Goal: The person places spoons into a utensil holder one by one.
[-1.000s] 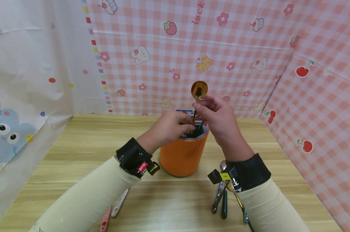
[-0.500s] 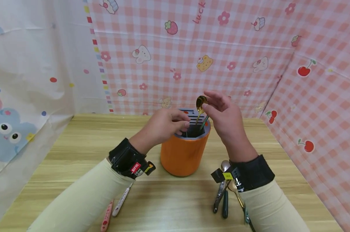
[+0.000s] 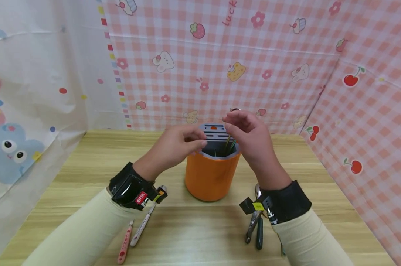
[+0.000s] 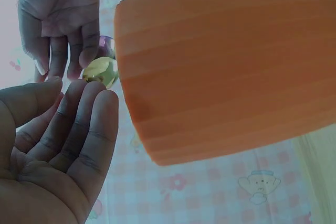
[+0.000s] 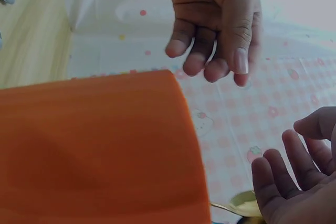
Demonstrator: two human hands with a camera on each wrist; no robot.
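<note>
An orange utensil holder (image 3: 211, 177) with a grey slotted top stands upright on the table. Thin gold and green handles (image 3: 227, 142) lean inside its front opening. Behind my right hand, the gold spoon's bowl (image 4: 102, 72) sticks out past the rim, beside a pinkish one (image 4: 106, 45). My left hand (image 3: 178, 142) hovers at the holder's left rim, fingers loosely bent around nothing. Over the right rim, my right hand (image 3: 250, 142) is relaxed and holds nothing, its fingers close to the gold spoon (image 5: 245, 203).
On the left of the table lie a pink-handled utensil (image 3: 124, 247) and a white-handled one (image 3: 142, 229). A dark green handle (image 3: 259, 232) and a patterned handle (image 3: 251, 229) lie at front right, partly under my right wrist. Patterned cloth walls (image 3: 173, 81) stand behind and beside the table.
The gold spoon has gone down, handle first, into the holder, and my right hand has let go of it. My left hand has drawn back to the left.
</note>
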